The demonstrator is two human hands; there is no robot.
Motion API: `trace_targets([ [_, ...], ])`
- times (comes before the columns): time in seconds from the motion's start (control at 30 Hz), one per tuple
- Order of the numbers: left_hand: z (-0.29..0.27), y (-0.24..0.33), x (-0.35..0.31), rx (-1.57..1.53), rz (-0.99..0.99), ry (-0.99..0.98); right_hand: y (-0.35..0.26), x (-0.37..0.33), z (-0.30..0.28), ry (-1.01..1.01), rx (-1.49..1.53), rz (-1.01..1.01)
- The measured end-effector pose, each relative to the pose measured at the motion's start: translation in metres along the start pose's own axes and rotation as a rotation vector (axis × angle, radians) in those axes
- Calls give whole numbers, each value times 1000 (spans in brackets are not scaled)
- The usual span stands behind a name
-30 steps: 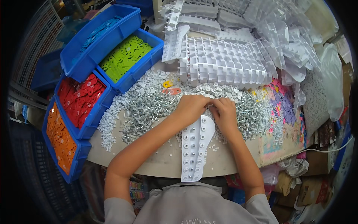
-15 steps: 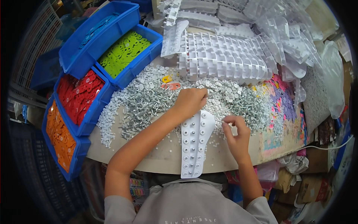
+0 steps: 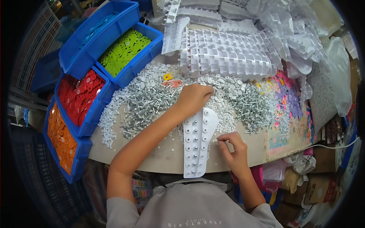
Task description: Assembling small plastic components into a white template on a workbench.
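Tray [image 3: 197, 142] lies lengthwise toward us, between our hands; left hand [image 3: 194, 99] rests curled in the washers [image 3: 224, 87] at its far end — right hand [image 3: 232, 146] nearer, pinching something small beside it

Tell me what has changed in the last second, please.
The right hand left the pile of small white and metal parts and drew back toward the body, beside the white tray, fingers pinched. The left hand stayed on the pile. Tray and blue bins did not move.
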State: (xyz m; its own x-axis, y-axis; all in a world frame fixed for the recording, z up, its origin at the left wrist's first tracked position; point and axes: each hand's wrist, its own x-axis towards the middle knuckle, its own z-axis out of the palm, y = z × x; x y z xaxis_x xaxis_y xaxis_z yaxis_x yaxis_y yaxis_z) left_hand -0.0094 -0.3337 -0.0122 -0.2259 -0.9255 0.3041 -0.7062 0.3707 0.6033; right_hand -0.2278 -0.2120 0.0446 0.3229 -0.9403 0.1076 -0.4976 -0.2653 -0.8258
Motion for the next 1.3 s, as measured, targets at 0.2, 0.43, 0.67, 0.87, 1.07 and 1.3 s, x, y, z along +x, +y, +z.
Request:
trace_targets([
  [0.2,-38,12,-29,-476,-292,42,0,-7,-1,-85,-25,10],
  [0.43,-77,2,-93,-689,-514,315,-11,-15,9,-233,97,-17],
  [0.67,-87,31,-144,-554,-594,116,-7,-22,22,-261,-26,-74],
  [0.87,-84,66,-167,-578,-403,13,10,-44,42,-82,-173,-263],
  [1.07,-55,85,-178,-501,-272,-57,10,-45,43,10,-329,-386],
  [1.3,-37,91,-182,-338,-287,35,15,-44,44,10,-284,-387],
])
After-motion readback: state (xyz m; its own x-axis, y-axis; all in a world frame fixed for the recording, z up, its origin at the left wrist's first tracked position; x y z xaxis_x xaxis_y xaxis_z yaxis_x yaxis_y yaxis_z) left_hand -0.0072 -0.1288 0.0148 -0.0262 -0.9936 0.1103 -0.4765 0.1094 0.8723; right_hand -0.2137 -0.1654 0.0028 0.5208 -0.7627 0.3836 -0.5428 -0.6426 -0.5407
